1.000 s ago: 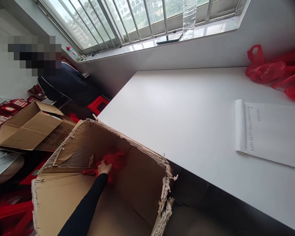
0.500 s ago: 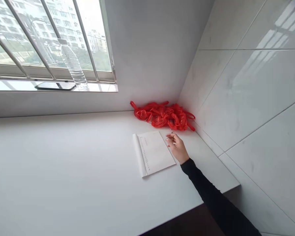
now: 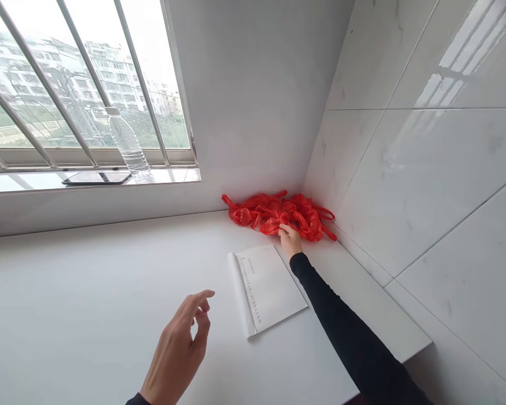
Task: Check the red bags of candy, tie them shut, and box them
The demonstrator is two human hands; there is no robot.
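At the back right corner of the white table lies a tangled pile of red plastic bags (image 3: 255,205). My right hand (image 3: 290,241), reaching in from the lower right in a black sleeve, is at the pile's front edge. Its fingers are closed at the red plastic, and part of the grip is hidden. A notebook (image 3: 274,287) lies open just in front, its cover folded back along the left side and a column of small writing on the page. Left of the notebook my left hand (image 3: 183,337) hovers over the table, thumb and fingers curved apart, holding nothing.
A clear water bottle (image 3: 129,143) stands on the windowsill beside a dark flat phone or tablet (image 3: 96,178), in front of the window bars. A tiled wall (image 3: 438,197) borders the right side of the white table (image 3: 88,281).
My right hand has moved from the notebook's right edge to the red bags; a small dark thing near its fingers no longer shows. My left hand has come into view. The view has tilted upward.
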